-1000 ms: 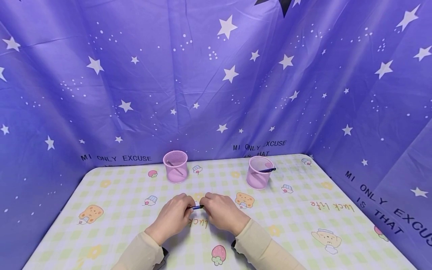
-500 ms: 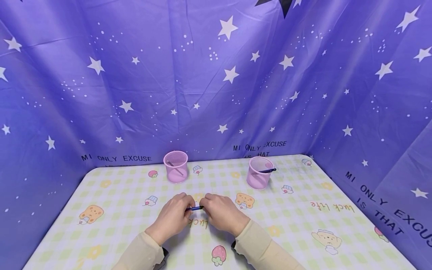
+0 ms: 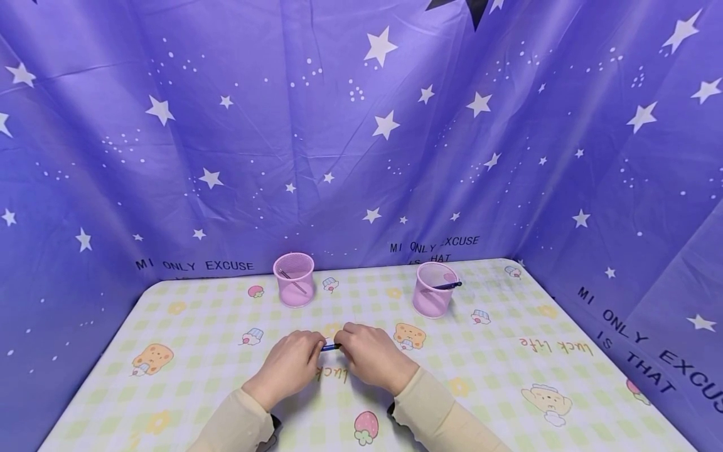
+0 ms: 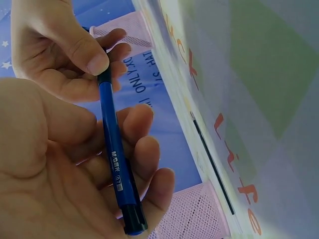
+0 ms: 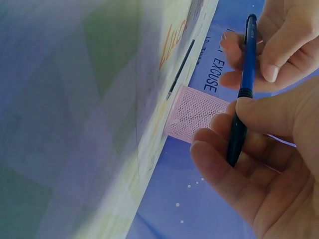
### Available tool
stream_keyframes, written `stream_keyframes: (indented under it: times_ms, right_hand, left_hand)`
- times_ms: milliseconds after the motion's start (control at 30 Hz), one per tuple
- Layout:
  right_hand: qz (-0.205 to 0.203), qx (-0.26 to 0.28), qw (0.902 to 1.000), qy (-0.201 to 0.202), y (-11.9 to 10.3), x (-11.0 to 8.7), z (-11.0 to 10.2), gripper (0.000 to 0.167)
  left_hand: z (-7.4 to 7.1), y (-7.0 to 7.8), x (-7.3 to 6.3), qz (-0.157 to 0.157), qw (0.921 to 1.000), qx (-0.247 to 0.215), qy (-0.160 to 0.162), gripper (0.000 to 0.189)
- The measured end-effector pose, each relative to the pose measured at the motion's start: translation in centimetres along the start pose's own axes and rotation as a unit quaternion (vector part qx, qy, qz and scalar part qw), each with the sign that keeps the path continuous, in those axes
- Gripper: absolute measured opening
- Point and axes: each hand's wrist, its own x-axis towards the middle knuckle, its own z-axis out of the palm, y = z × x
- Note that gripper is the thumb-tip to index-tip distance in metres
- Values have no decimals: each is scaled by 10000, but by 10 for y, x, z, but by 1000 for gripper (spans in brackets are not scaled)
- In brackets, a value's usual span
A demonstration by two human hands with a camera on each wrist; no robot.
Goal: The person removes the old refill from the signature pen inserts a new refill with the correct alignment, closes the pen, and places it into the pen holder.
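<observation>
Both hands hold a blue ballpoint pen [image 4: 112,124] with a black grip, low over the table. My right hand [image 3: 369,353] pinches the black front part between thumb and fingertips, plainest in the right wrist view. My left hand [image 3: 290,364] has its fingers curled round the blue barrel; the thumb lies alongside. In the head view, only a short piece of the pen shows between the hands. A thin dark pen refill [image 4: 212,162] lies on the tablecloth beyond the hands; it also appears in the right wrist view.
Toward the back stand two pink mesh pen cups. The left cup [image 3: 295,294] holds thin refill-like sticks; in the right cup [image 3: 431,301] a dark blue pen [image 3: 447,285] leans over the rim. A checked tablecloth [image 3: 497,376] covers the table, with purple star curtains [image 3: 339,125] around it.
My left fingers first drew back slightly, baring more of the pen, then moved forward over it again. My right hand stays in place on the black grip.
</observation>
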Motion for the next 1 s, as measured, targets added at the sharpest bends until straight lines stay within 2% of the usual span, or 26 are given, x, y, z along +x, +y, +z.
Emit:
stream_keyframes:
  times_ms: [133, 233, 533, 767, 1000]
  right_hand:
    - [21, 0, 10000, -8, 0, 0, 0, 10]
    - [21, 6, 10000, -19, 0, 0, -1, 10]
    - [15, -12, 10000, -63, -1, 0, -1, 11]
    - [4, 0, 10000, -65, 0, 0, -1, 8]
    - [-40, 14, 10000, -40, 0, 0, 1, 9]
  left_hand:
    - [-1, 0, 0, 29, 9998, 56, -177, 16]
    - [-2, 0, 0, 78, 9998, 86, -190, 14]
    - [-2, 1, -2, 165, 9998, 66, 10, 6]
    - [-1, -1, -2, 159, 9996, 17, 219, 9]
    - [0, -1, -2, 100, 9996, 9, 278, 12]
